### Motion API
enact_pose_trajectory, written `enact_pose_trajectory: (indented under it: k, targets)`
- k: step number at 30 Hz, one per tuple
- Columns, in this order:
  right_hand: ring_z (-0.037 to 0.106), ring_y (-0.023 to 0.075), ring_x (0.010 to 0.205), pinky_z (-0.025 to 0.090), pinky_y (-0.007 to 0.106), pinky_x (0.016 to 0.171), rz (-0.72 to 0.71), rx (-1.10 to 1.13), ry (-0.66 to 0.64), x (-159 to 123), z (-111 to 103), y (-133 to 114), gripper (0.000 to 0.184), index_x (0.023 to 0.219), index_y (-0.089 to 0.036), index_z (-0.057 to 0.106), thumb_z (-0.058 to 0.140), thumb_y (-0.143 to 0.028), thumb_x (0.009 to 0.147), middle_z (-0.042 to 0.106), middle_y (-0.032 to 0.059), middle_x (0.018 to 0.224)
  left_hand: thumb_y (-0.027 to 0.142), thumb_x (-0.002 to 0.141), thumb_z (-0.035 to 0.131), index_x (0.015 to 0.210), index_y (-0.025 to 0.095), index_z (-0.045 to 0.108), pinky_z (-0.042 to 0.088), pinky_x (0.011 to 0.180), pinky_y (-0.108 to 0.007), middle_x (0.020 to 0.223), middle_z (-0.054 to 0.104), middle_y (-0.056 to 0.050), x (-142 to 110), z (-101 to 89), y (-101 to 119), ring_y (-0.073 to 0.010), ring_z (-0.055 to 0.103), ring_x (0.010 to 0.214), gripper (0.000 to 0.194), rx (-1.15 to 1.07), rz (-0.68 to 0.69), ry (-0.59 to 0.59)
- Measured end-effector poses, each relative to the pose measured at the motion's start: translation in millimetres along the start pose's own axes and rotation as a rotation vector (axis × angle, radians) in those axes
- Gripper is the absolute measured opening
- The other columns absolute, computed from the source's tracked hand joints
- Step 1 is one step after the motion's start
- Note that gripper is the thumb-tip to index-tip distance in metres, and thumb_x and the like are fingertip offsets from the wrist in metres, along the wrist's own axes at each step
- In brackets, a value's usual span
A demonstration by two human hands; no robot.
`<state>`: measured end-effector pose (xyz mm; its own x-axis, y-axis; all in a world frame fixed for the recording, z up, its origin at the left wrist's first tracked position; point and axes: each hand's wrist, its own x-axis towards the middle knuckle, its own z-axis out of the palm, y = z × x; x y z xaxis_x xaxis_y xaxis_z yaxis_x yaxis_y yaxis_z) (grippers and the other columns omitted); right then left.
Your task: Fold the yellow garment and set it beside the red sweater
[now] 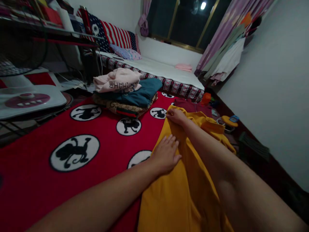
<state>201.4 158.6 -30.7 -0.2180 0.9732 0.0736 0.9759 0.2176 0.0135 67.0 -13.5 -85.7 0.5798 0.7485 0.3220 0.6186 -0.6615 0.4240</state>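
Observation:
A yellow garment (178, 190) lies spread on a red blanket (36, 180) printed with black-and-white monkey circles. My left hand (166, 154) rests flat on the garment's left edge, fingers stretched out and pressing it down. My right hand (175, 116) reaches further ahead and pinches the garment's far upper edge, its fingers curled over the cloth.
A stack of folded clothes (127, 91), pink on teal on brown, sits ahead on the blanket. Behind it is a mattress (169, 72) with pillows. A fan base (26, 100) stands at left. A dark red garment (193, 106) and small clutter lie by the right wall.

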Motion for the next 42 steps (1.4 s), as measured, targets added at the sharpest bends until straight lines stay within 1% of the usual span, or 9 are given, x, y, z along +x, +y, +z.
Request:
enact_pose_trajectory:
  k: [6,11,16,25,29,32,35,38,42]
  targets:
    - [0.061,0.0206,0.103,0.045,0.035,0.093,-0.322,0.335,0.356,-112.4,-4.4,4.8,0.039,0.099,-0.018,0.066,0.044,-0.003,0.071,0.068,0.0072,0.107,0.011,0.087,0.045,0.119,0.015,0.061,0.044,0.103,-0.034,0.124,0.064,-0.010,13.7,-2.4,-19.4,-0.0184,0.059,0.115,0.036,-0.699,-0.162,0.295]
    - [0.057,0.0212,0.111,0.044,0.040,0.096,-0.565,0.338,0.129,-219.9,-12.1,-6.4,0.055,0.115,-0.024,0.063,0.044,0.000,0.069,0.063,0.0063,0.121,0.009,0.083,0.048,0.102,0.017,0.068,0.053,0.089,-0.035,0.113,0.069,-0.008,15.3,1.4,-23.8,-0.0188,0.064,0.104,0.029,-0.981,-0.231,0.332]
    - [0.047,0.0216,0.130,0.036,0.047,0.106,-0.565,0.323,0.018,-270.2,-3.7,-26.9,0.049,0.128,-0.029,0.057,0.044,-0.007,0.087,0.050,0.0075,0.141,0.009,0.081,0.047,0.106,0.014,0.066,0.056,0.078,-0.031,0.116,0.067,-0.011,13.0,-1.0,-21.5,-0.0196,0.063,0.104,0.032,-1.070,-0.268,0.322]
    - [0.050,0.0199,0.127,0.033,0.046,0.110,-0.459,0.576,0.044,-274.9,-9.2,-20.5,0.043,0.120,-0.029,0.063,0.038,-0.010,0.091,0.059,0.0057,0.133,0.011,0.081,0.047,0.123,0.011,0.061,0.034,0.113,-0.040,0.134,0.056,-0.014,17.6,-30.4,-15.2,-0.0223,0.049,0.128,0.044,-0.494,-0.025,0.248]
    - [0.055,0.0175,0.122,0.044,0.038,0.103,-0.487,0.632,0.042,-279.6,1.9,-19.1,0.042,0.116,-0.027,0.065,0.039,-0.008,0.088,0.064,0.0050,0.126,0.018,0.087,0.044,0.138,0.007,0.045,0.032,0.114,-0.040,0.147,0.040,-0.019,15.9,-18.6,-7.1,-0.0243,0.037,0.138,0.052,-0.243,-0.010,0.077]
    - [0.066,0.0168,0.102,0.050,0.035,0.093,-0.433,0.589,0.202,-268.2,1.9,-4.5,0.033,0.098,-0.026,0.070,0.044,-0.009,0.086,0.071,0.0043,0.108,0.027,0.090,0.046,0.141,0.007,0.041,0.027,0.116,-0.044,0.151,0.031,-0.019,9.2,-3.7,-4.2,-0.0279,0.027,0.142,0.055,-0.056,-0.025,-0.039]
    - [0.065,0.0190,0.101,0.049,0.038,0.093,-0.257,0.451,0.500,-239.3,-13.8,29.9,0.031,0.093,-0.025,0.068,0.045,-0.008,0.082,0.071,0.0048,0.106,0.036,0.092,0.046,0.141,0.008,0.041,0.022,0.117,-0.046,0.152,0.030,-0.017,3.4,3.8,-3.1,-0.0301,0.023,0.143,0.057,0.070,0.005,-0.054]
    - [0.054,0.0242,0.118,0.042,0.044,0.102,0.014,0.273,0.687,-202.1,-29.5,72.4,0.036,0.112,-0.022,0.063,0.052,-0.014,0.078,0.061,0.0098,0.124,0.038,0.093,0.044,0.142,0.009,0.041,0.023,0.117,-0.046,0.152,0.031,-0.016,1.9,3.6,-2.2,-0.0296,0.024,0.143,0.057,0.105,0.011,-0.040]
    - [0.043,0.0347,0.126,0.038,0.050,0.101,0.401,0.092,0.632,-164.2,-30.6,113.1,0.054,0.116,-0.014,0.060,0.071,-0.032,0.066,0.048,0.0190,0.135,0.038,0.093,0.044,0.143,0.009,0.040,0.023,0.117,-0.046,0.152,0.031,-0.016,2.3,1.6,-1.5,-0.0296,0.026,0.142,0.058,0.107,0.011,-0.043]
